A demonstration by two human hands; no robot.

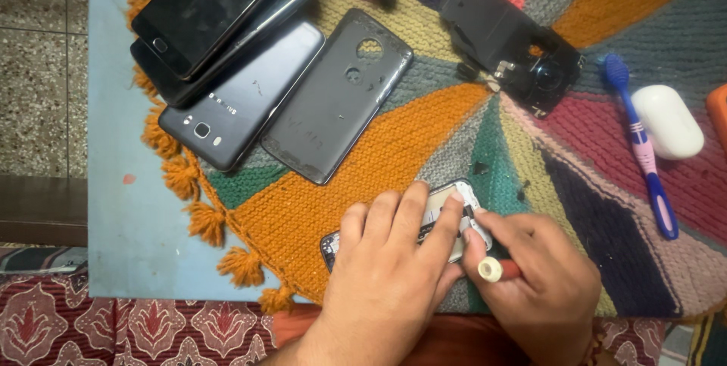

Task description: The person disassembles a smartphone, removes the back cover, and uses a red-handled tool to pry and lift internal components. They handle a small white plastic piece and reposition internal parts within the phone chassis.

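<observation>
My left hand (pixel 386 267) lies flat over a small opened phone (pixel 454 198) on the knitted mat, pinning it down with the fingers spread across it. My right hand (pixel 541 275) grips a small screwdriver (pixel 494 268) with a red handle and a white end cap. Its tip points at the phone's upper right part, next to my left fingertips. Most of the phone is hidden under my left hand.
A round multicoloured knitted mat (pixel 394 139) with orange tassels lies on a pale blue table (pixel 129 207). Several dark phones (pixel 219 40) and a grey back cover (pixel 337 97) sit at the upper left. A black phone frame (pixel 515 52), a blue-pink toothbrush (pixel 644 146) and a white case (pixel 668 121) lie to the right.
</observation>
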